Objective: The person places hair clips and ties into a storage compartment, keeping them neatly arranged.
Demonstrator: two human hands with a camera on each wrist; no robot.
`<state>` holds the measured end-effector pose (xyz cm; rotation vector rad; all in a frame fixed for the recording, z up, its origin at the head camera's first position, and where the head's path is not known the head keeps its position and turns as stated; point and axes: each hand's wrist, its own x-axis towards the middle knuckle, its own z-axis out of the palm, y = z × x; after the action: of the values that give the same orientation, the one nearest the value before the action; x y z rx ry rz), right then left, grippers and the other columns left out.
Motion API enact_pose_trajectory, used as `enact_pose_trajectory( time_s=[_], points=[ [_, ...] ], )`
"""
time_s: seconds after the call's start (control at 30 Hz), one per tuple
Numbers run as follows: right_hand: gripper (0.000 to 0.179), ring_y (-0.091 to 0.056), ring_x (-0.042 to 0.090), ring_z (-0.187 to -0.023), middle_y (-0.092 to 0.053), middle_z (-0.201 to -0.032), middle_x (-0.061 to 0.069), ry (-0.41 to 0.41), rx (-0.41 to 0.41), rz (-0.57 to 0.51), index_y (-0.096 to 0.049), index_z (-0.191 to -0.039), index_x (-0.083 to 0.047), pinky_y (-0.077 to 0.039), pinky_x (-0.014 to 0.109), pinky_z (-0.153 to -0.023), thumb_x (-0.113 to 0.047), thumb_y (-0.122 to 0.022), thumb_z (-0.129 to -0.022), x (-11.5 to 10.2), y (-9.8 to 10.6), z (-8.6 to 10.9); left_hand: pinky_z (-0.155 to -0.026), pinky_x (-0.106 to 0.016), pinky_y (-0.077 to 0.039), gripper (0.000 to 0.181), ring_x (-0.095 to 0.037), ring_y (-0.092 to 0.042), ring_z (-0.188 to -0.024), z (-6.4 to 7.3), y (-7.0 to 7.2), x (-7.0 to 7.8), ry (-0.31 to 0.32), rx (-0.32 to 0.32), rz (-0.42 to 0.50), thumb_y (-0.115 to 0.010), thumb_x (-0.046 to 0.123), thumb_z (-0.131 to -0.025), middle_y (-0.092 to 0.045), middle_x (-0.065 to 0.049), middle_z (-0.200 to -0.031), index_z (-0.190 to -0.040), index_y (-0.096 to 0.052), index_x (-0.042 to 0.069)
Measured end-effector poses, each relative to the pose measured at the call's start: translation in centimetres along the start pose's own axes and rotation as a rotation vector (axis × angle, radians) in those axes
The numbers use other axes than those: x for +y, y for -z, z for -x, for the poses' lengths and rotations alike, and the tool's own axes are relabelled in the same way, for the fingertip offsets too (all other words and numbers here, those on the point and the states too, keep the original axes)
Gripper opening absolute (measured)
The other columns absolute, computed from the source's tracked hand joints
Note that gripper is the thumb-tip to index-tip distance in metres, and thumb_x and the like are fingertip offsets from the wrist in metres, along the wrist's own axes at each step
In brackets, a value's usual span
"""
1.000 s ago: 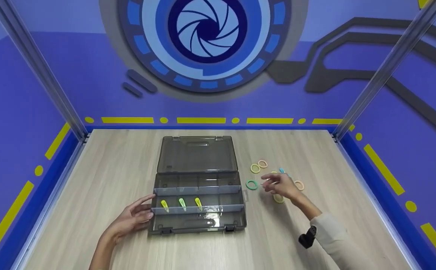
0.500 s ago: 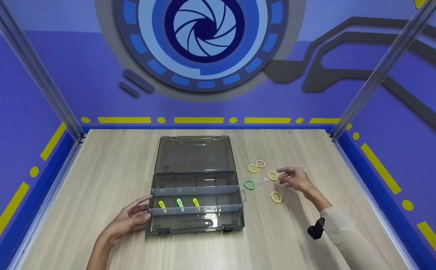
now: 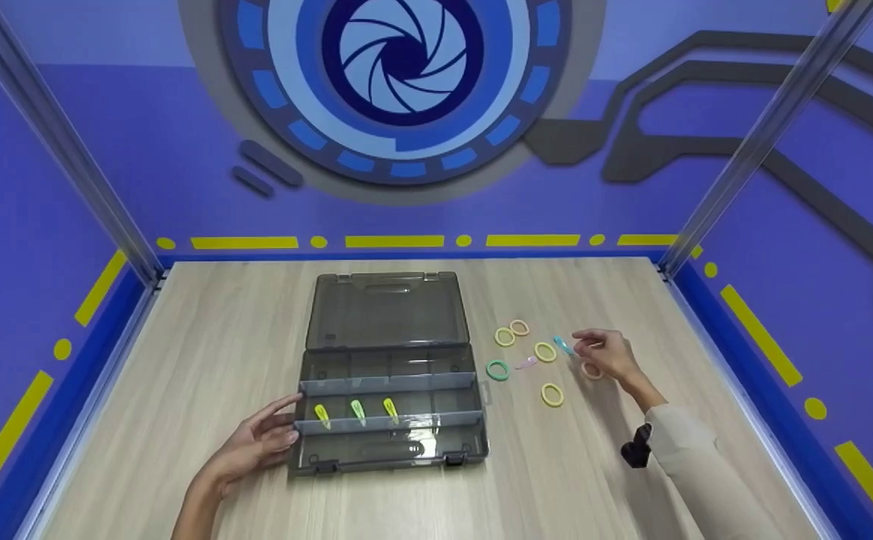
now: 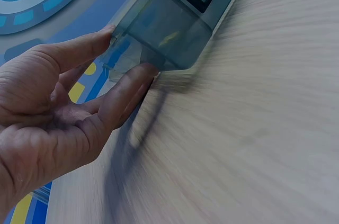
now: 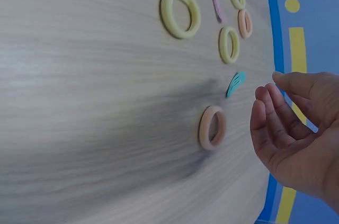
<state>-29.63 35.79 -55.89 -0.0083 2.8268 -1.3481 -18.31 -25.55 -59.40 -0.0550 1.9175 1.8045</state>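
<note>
A smoky translucent compartment box (image 3: pixel 436 435) lies with its lid (image 3: pixel 388 311) folded back. In its middle row are a yellow hair clip (image 3: pixel 322 416), a green hair clip (image 3: pixel 358 412) and another yellow hair clip (image 3: pixel 391 411). My left hand (image 3: pixel 245 448) touches the box's left side with extended fingers and thumb. My right hand (image 3: pixel 607 354) hovers with loosely bent fingers and nothing between them. Close to its fingertips lies a blue hair clip (image 5: pixel 236 83). A peach hair tie (image 5: pixel 212 127) lies below the hand, partly hidden in the head view.
On the wooden table (image 3: pixel 436 510), right of the box, lie a green hair tie (image 3: pixel 497 370), a pink hair clip (image 3: pixel 528 363), several yellow hair ties (image 3: pixel 552 395) and a second peach one. Blue-purple panels (image 3: pixel 31 225) enclose the table's back and sides.
My right hand has moved right, from above the pink hair clip to beside the blue one, uncovering the pink clip and a yellow hair tie. My left hand stays at the box.
</note>
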Motion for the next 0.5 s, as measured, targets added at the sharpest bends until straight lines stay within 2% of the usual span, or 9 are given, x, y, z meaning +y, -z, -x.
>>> enact_pose_trajectory(
  time_s=[0.1, 0.23, 0.37, 0.43, 0.5],
  points=[
    [0.027, -0.073, 0.029, -0.092, -0.073, -0.103, 0.027, 0.002, 0.028, 0.012, -0.068, -0.119, 0.012, -0.05, 0.014, -0.066, 0.004, -0.066, -0.094, 0.6, -0.4, -0.2, -0.103, -0.043, -0.054, 0.072, -0.025, -0.055, -0.13, 0.0, 0.0, 0.0, -0.001, -0.004, -0.001, -0.065, 0.022, -0.101, -0.034, -0.03, -0.157, -0.162, -0.027, 0.015],
    [0.026, -0.071, 0.036, -0.097, -0.071, -0.107, 0.029, 0.03, 0.034, 0.025, -0.068, -0.12, 0.012, -0.05, 0.017, -0.066, 0.005, -0.064, -0.095, 1.3, -1.1, -0.4, -0.102, -0.044, -0.054, 0.071, -0.027, -0.053, -0.134, 0.0, 0.1, -0.1, 0.006, -0.007, -0.001, -0.064, 0.024, -0.102, -0.033, -0.03, -0.158, -0.163, -0.026, 0.016],
    [0.026, -0.067, 0.041, -0.102, -0.068, -0.113, 0.031, 0.097, 0.052, 0.079, -0.067, -0.119, 0.013, -0.058, 0.037, -0.084, 0.007, -0.063, -0.094, 1.9, -2.3, -0.5, -0.101, -0.042, -0.055, 0.071, -0.026, -0.053, -0.133, 0.0, 0.2, 0.0, 0.015, -0.005, 0.004, -0.064, 0.024, -0.102, -0.033, -0.029, -0.158, -0.163, -0.027, 0.017],
    [0.026, -0.066, 0.043, -0.104, -0.068, -0.114, 0.031, 0.112, 0.069, 0.106, -0.067, -0.119, 0.013, -0.055, 0.048, -0.093, 0.008, -0.064, -0.093, 2.1, -2.8, -0.7, -0.101, -0.042, -0.055, 0.071, -0.025, -0.053, -0.133, 0.0, 0.1, 0.0, 0.017, -0.004, 0.004, -0.064, 0.025, -0.102, -0.033, -0.029, -0.158, -0.163, -0.027, 0.017],
    [0.028, -0.066, 0.043, -0.105, -0.067, -0.113, 0.03, 0.113, 0.08, 0.134, -0.067, -0.119, 0.013, -0.053, 0.055, -0.094, 0.009, -0.064, -0.092, 2.3, -3.3, -1.0, -0.101, -0.042, -0.055, 0.072, -0.025, -0.053, -0.133, 0.1, 0.2, -0.1, 0.017, -0.006, 0.004, -0.064, 0.025, -0.102, -0.033, -0.029, -0.158, -0.163, -0.026, 0.017]
  ],
)
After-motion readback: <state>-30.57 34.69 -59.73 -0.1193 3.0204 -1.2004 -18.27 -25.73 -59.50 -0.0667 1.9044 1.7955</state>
